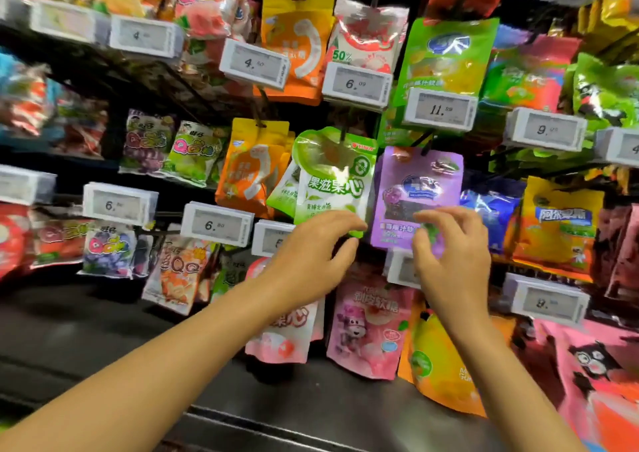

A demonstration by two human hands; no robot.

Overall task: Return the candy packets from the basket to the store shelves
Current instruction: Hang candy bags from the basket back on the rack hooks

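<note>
A green candy packet [332, 178] hangs from a shelf peg at the centre, slightly tilted. My left hand [311, 254] reaches up to its lower edge, fingers over the front and thumb beneath, pinching the bottom right corner. Right beside it hangs a purple candy packet [418, 189]. My right hand [449, 254] hovers in front of that packet's lower part, fingers loosely curled with a gap to the thumb, holding nothing. The basket is out of view.
Rows of hanging candy packets fill the shelves: orange packets [256, 171] left of the green one, pink packets [370, 327] below, blue and yellow ones to the right. White price tags [218, 225] stick out on the peg ends. A dark shelf ledge [311, 413] runs along the bottom.
</note>
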